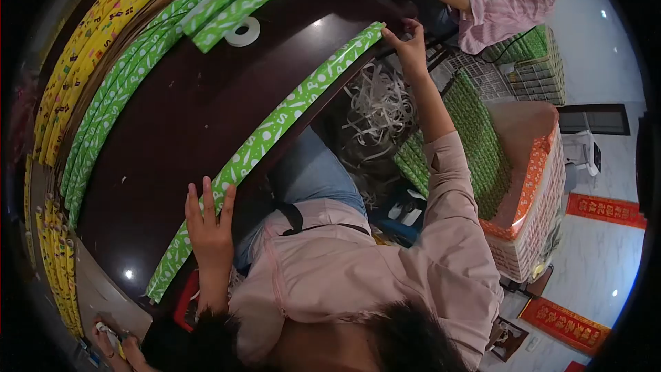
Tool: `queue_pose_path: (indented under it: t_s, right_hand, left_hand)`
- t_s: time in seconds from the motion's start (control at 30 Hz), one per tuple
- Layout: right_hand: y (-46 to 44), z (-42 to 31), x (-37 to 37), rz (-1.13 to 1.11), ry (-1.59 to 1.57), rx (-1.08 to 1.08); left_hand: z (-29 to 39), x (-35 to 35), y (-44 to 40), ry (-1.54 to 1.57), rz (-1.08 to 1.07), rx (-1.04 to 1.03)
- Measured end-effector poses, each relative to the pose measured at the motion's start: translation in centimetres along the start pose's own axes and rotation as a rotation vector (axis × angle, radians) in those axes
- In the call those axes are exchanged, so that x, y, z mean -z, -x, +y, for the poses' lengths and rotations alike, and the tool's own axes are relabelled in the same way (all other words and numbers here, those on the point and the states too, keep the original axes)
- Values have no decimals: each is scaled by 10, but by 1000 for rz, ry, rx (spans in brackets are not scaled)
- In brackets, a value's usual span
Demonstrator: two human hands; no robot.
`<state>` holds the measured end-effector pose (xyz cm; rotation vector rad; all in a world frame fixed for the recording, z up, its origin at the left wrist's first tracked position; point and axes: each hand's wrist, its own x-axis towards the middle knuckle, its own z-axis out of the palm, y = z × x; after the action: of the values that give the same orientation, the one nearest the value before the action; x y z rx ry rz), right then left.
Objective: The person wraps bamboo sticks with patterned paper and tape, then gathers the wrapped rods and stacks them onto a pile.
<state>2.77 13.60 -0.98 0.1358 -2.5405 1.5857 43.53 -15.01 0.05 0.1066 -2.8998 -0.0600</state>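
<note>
Along the near edge of the table runs the green strip; left hand spread open across it, right hand thumbing one end, pinch unclear! Light, even pressure should prevent creases.

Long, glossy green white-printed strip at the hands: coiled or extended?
Extended. The long, glossy green white-printed strip runs uncoiled from beyond the left hand to the right hand. Layers inside: cannot tell.
</note>
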Motion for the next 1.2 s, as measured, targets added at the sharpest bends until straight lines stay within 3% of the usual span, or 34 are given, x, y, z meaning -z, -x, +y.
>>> queue_pose_path:
  t_s: [0.13, 0.2, 0.23, 0.3, 0.37, 0.43, 0.57, 0.73, 1.0, 1.2]
  right_hand:
    - [-19, 46, 13, 15, -20, 111]
    - [-15, 48, 16, 92, 52, 330]
    - [-3, 23, 12, 115, 173, 543]
    - [16, -24, 3, -12, 371, 965]
    - [41, -60, -12, -404, 416, 1137]
    - [64, -73, -34, -595, 572, 1397]
    - [102, -79, -71, -880, 355, 1569]
    - [128, -69, -72, -884, 299, 1524]
    - [76, -20, -25, -393, 640, 1428]
    - [56, -3, -14, -247, 756, 1413]
  left_hand:
    - [0, 2, 0, -9, 2, 11]
    - [1, 3, -2, 5, 11, 1]
    - [1, 2, -2, 2, 13, 8]
    - [1, 1, -1, 0, 6, -7]
    - [0, 0, -1, -2, 3, -23]
    - [0, 1, -2, -5, 0, -30]
    - [2, 5, -3, 9, -39, -13]
    - [2, 4, -4, 23, -36, -28]
    - [13, 13, -16, 49, -112, 4]
    - [6, 7, -11, 39, -85, -12]
